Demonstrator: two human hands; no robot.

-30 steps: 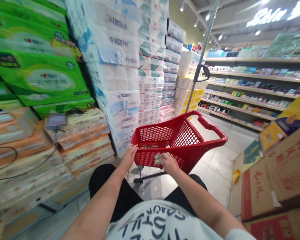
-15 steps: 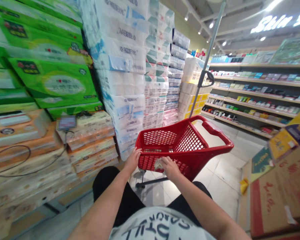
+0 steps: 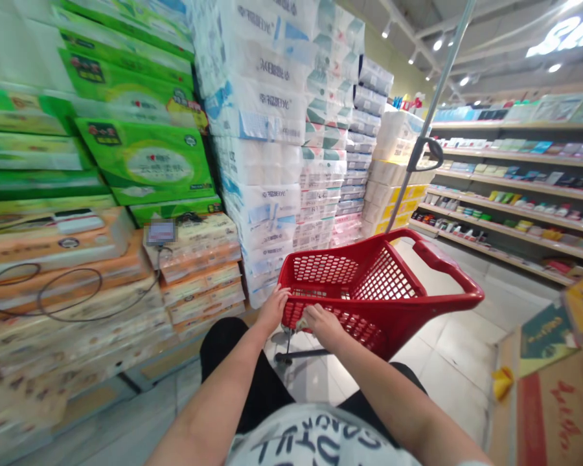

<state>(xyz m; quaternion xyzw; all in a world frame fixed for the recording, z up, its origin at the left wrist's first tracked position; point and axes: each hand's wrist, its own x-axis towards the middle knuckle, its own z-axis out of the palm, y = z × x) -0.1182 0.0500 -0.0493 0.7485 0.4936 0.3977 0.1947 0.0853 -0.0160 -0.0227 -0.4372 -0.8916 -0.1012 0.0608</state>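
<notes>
A person's right hand [image 3: 322, 325] pinches a pale, crumpled cloth [image 3: 302, 323] at the perforated near wall of a red plastic shopping cart [image 3: 376, 305], while the left hand [image 3: 273, 309] lies over the rim at the left corner, its grip impossible to tell. The cart stands just ahead of both hands, its long axis running left to right, the red looped handle [image 3: 440, 259] at the right end, nearer the right hand. Stacked white plastic-wrapped paper packs [image 3: 267, 162] rise beyond.
</notes>
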